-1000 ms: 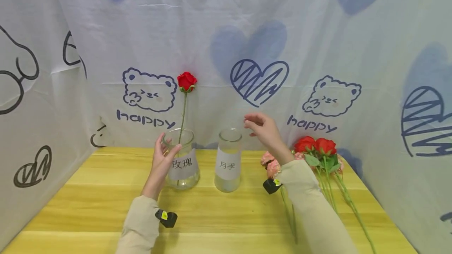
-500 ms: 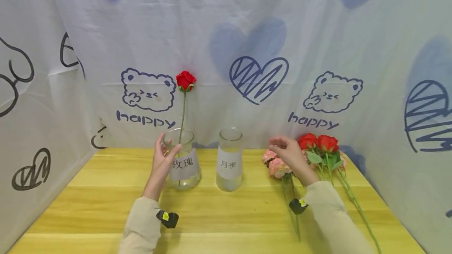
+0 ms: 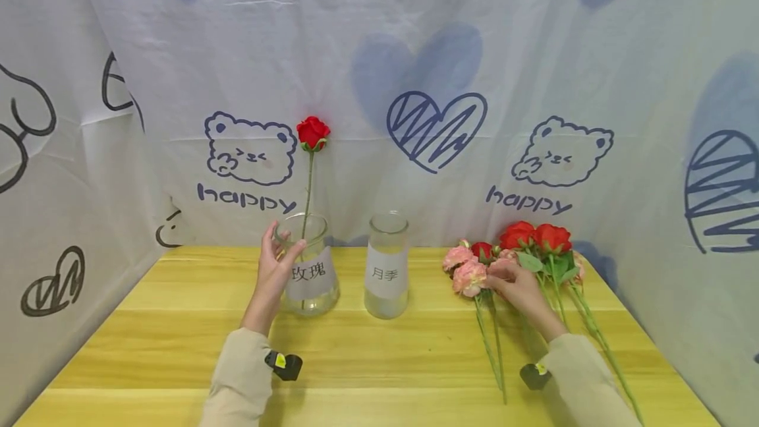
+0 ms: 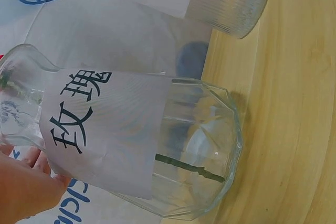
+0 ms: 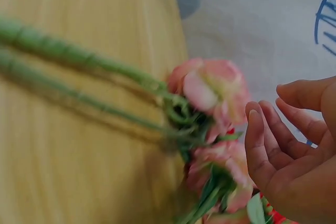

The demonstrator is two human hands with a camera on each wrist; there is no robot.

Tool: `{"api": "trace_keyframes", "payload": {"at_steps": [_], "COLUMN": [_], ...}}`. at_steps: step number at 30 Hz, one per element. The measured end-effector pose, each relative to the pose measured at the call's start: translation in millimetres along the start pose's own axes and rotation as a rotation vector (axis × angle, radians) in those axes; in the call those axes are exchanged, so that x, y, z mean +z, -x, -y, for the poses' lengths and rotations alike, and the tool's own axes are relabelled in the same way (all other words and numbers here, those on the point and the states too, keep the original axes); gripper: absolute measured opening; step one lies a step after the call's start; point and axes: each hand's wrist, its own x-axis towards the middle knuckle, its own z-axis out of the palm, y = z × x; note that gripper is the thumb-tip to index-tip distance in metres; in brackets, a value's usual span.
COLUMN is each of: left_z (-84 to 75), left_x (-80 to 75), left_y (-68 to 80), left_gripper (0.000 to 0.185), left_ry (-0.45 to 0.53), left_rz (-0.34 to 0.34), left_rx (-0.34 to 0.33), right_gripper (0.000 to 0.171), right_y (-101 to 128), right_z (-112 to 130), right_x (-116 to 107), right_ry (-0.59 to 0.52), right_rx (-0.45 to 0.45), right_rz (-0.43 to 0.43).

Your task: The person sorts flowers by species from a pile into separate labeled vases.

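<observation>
My left hand [image 3: 277, 269] grips the neck of a wide glass vase [image 3: 320, 296] with a white paper label. A single red rose [image 3: 312, 132] stands in it, and its stem end shows through the glass in the left wrist view. My right hand [image 3: 522, 287], fingers loosely curved and holding nothing, is beside a cluster of pink flowers [image 3: 471, 278] lying on the table. In the right wrist view, its fingertips [image 5: 254, 116] are close to a pink bloom [image 5: 215, 85]. A red bloom [image 3: 483, 251] sits among the pink ones.
A narrower glass vase [image 3: 387, 307] with a white label stands right of the first one. Red roses [image 3: 552, 238] with long green stems lie at the table's right. Behind the wooden table [image 3: 379, 361] hangs a printed cloth [image 3: 344, 71].
My right hand has moved right and down, from beside the narrow vase to the flowers on the table. My left hand has stayed at the wide vase's neck.
</observation>
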Motion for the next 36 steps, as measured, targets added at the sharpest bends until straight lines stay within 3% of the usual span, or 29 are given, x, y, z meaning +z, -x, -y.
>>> {"api": "trace_keyframes", "payload": {"at_steps": [11,18,26,36], "left_z": [-0.7,-1.2,-1.6,1.0], "left_x": [1.9,2.8,0.1,1.0], "left_y": [-3.5,-2.6,-0.5,-1.0], "left_gripper": [0.080,0.080,0.080,0.082], "left_ry": [0.011,0.011,0.003,0.021], "left_rz": [-0.010,0.002,-0.013,-0.026], "left_rx": [0.013,0.012,0.001,-0.003], "right_gripper": [0.023,0.027,0.036,0.040], "right_y": [5,7,6,5], "right_z": [-30,-34,-35,-34], "right_x": [-3,2,9,11], "right_ry": [0.050,-0.022,0.040,-0.106], "right_rx": [-0.006,0.065,0.057,0.184], "right_rz": [0.042,0.066,0.080,0.117]}}
